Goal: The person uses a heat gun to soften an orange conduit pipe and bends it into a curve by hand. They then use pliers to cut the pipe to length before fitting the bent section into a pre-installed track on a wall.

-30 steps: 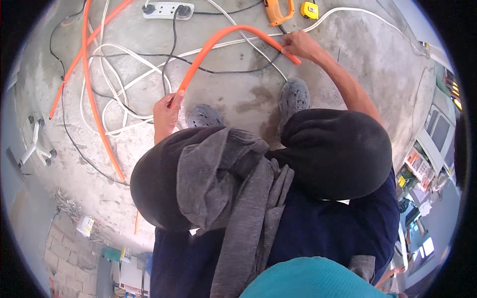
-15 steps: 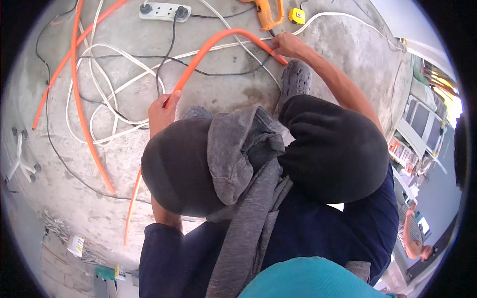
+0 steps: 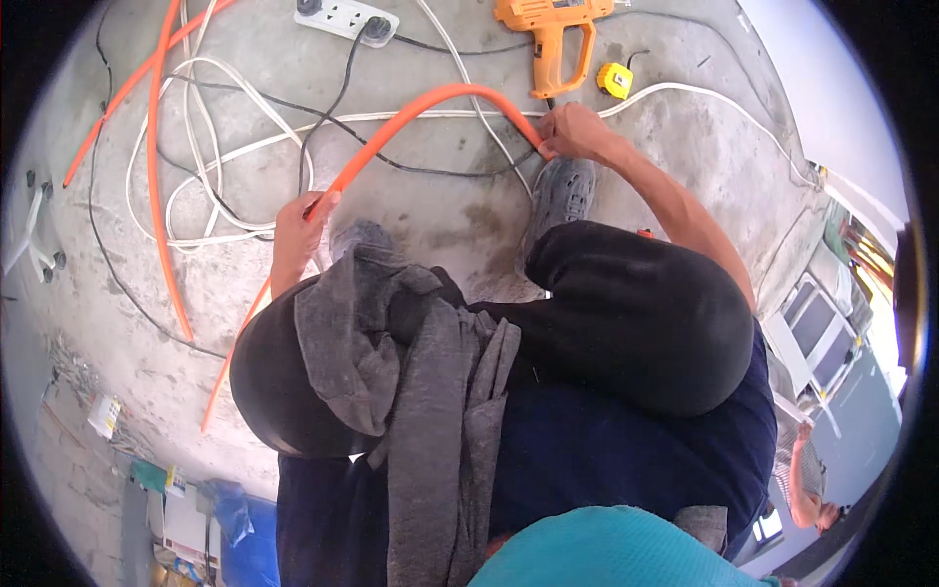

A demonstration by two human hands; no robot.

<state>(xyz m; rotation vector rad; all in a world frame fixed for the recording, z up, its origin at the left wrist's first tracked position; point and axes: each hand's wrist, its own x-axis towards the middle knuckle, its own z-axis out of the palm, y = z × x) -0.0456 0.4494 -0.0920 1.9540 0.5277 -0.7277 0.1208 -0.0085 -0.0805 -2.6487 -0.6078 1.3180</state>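
One orange plastic tube [image 3: 391,127] stands bent in an arch above the concrete floor [image 3: 460,240], between the person's feet and the floor's far edge. The fingers of the left hand [image 3: 296,233] are closed round its left leg; those of the right hand [image 3: 575,131] grip it near the end beside the right shoe [image 3: 562,191]. Past the left hand it seems to run on beside the left knee.

As for progress, the curve looks smooth and largely formed, but the tube has not been let go, so whether it would keep that shape cannot be told. Two other orange tubes [image 3: 155,176] [image 3: 122,98] lie toward the floor's left edge with no such arch. What looks like an orange heat gun [image 3: 550,39] lies unheld toward the far edge, a yellow tape measure [image 3: 614,80] just beside it; neither is in use.
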